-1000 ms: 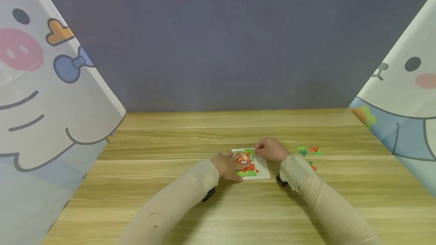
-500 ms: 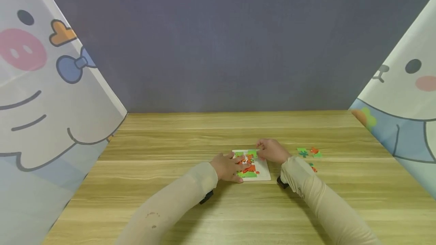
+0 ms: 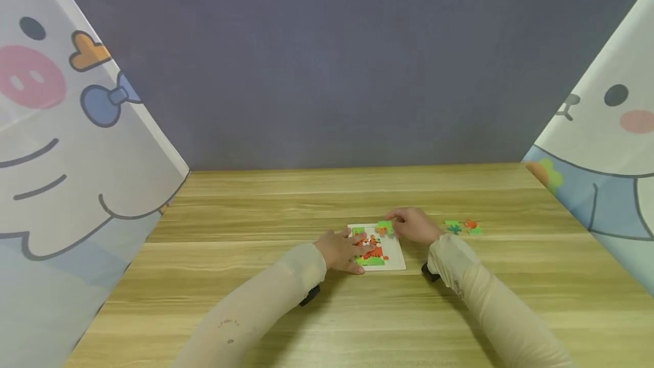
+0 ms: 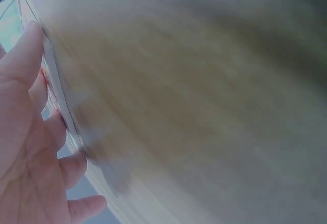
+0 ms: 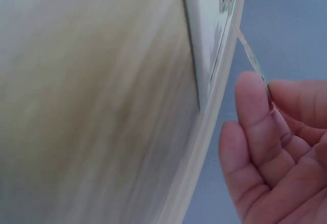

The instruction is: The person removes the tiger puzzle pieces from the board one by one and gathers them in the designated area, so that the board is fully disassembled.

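Note:
A white puzzle board (image 3: 395, 263) with a partly assembled tiger picture (image 3: 376, 253) lies on the table. My left hand (image 3: 341, 251) rests spread over the board's left side, fingers reaching across the picture; its fingers also show at the board's edge in the left wrist view. Between thumb and fingertips, my right hand (image 3: 415, 225) pinches a green and orange puzzle piece (image 3: 385, 226) at the board's upper right. From the right wrist view the thin piece (image 5: 250, 55) is seen edge-on, tilted over the board.
Several loose puzzle pieces, among them a green one with a leaf shape (image 3: 454, 228) and an orange and green one (image 3: 472, 226), lie right of the board. A grey partition (image 3: 327, 72) stands behind the wooden table (image 3: 255, 209); cartoon-printed panels (image 3: 56, 129) flank it.
The right hand has drawn slightly right, and the green and orange piece in its pinch now shows over the board's upper right. The left hand has stayed in place.

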`<action>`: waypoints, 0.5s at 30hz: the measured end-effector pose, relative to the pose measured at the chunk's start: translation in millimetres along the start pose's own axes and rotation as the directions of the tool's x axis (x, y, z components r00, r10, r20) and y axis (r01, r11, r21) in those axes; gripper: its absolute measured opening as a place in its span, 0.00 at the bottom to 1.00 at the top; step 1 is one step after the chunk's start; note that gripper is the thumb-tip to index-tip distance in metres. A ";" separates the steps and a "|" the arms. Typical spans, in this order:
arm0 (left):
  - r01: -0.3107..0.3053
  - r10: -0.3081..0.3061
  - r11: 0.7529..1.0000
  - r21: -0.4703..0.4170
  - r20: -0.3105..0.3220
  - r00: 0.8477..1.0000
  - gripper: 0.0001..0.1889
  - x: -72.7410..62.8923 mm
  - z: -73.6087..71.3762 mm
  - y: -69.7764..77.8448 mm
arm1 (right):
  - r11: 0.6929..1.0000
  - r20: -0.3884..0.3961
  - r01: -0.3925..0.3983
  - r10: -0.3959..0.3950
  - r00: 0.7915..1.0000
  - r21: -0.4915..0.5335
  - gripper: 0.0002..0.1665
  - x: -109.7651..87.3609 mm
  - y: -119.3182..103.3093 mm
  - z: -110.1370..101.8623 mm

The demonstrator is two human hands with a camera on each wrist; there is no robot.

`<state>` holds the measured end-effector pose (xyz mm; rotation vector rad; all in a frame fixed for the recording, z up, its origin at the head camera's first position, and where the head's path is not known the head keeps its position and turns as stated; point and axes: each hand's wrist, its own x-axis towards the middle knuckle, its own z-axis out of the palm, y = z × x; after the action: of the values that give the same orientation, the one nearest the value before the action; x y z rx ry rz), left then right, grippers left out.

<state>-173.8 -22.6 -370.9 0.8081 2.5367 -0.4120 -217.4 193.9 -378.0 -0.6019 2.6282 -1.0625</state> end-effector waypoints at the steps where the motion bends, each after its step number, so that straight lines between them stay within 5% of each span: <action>1: 0.002 -0.002 1.000 -0.005 0.000 1.000 0.36 0.2 -0.2 0.0 | 1.000 -0.005 0.002 -0.002 1.000 0.006 0.18 -0.7 1.6 -0.8; 15: 0.006 -0.005 1.000 -0.013 0.009 1.000 0.37 2.9 0.9 0.1 | 0.996 -0.085 0.003 0.005 0.996 0.090 0.17 -20.2 15.2 -15.3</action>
<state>-175.6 -21.6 -373.2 0.7930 2.5315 -0.3996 -209.4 222.4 -376.6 -0.5473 2.6347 -1.2241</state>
